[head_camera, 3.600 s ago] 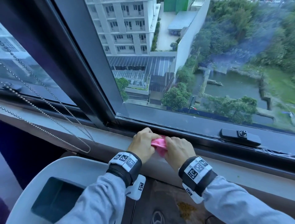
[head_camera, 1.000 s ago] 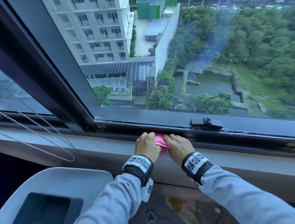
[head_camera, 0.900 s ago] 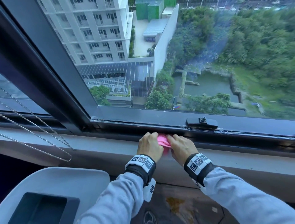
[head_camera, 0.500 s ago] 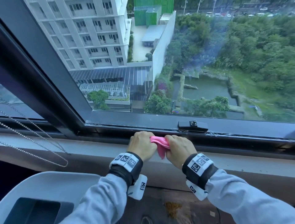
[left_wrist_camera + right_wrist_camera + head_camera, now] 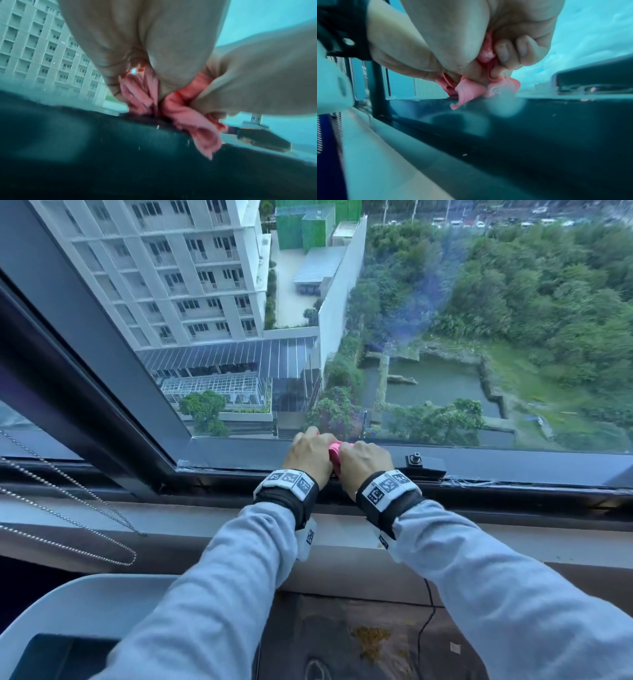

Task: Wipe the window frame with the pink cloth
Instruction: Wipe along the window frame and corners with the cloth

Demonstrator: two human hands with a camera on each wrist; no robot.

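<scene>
A bunched pink cloth [image 5: 335, 454] is held between both hands on the dark bottom rail of the window frame [image 5: 236, 455], just below the glass. My left hand [image 5: 310, 455] grips its left side and my right hand [image 5: 363, 462] grips its right side, fingers curled round it. In the left wrist view the cloth [image 5: 197, 121] hangs down onto the dark frame [image 5: 85, 148]. The right wrist view shows curled fingertips [image 5: 502, 54] pinching the cloth [image 5: 467, 93] against the frame [image 5: 522, 128]. Most of the cloth is hidden by the hands.
A black window latch [image 5: 419, 463] sits on the rail just right of my right hand. A dark upright mullion [image 5: 85, 364] rises at the left. Bead chains [image 5: 68, 508] hang over the pale sill [image 5: 171, 518]. A white chair [image 5: 68, 611] stands below left.
Both hands with the cloth have moved up from the lower track onto the upper rail next to the glass, and rightwards closer to the latch over the last seconds.
</scene>
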